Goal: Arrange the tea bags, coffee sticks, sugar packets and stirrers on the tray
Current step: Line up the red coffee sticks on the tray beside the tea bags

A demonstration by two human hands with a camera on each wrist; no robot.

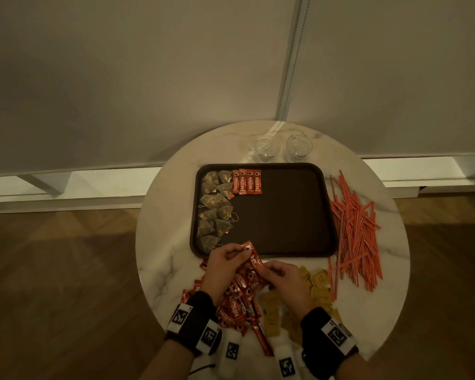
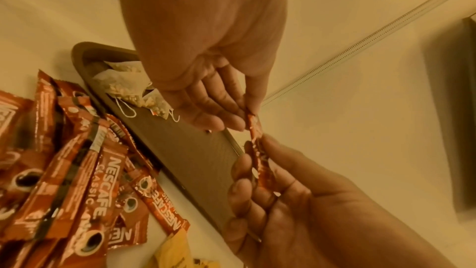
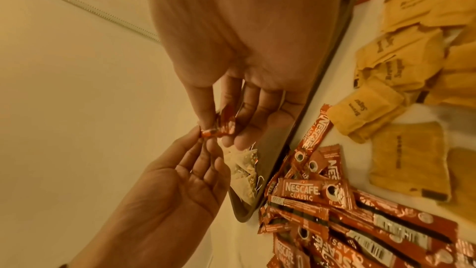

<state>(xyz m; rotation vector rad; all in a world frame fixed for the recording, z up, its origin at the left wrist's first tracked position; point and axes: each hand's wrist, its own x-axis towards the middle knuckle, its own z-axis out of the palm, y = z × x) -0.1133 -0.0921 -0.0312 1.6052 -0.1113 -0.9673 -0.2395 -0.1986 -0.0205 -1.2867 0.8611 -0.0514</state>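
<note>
coffee stick (image 1: 251, 256) light, thin, crinkly foil, likely slippery; held over tray (image 1: 285, 215) rim at 6 o'clock | left hand (image 1: 225, 266) pinches its far end, right hand (image 1: 281, 278) its near end; take by ends | room: tray bare from centre to 3 o'clock; loose sticks crowd below

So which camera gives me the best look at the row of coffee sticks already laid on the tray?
The head view: the coffee sticks lie side by side at the tray's far edge, beside the tea bags. Neither wrist view shows that row; each shows only the tray's near edge, a few tea bags and the loose pile.
</note>
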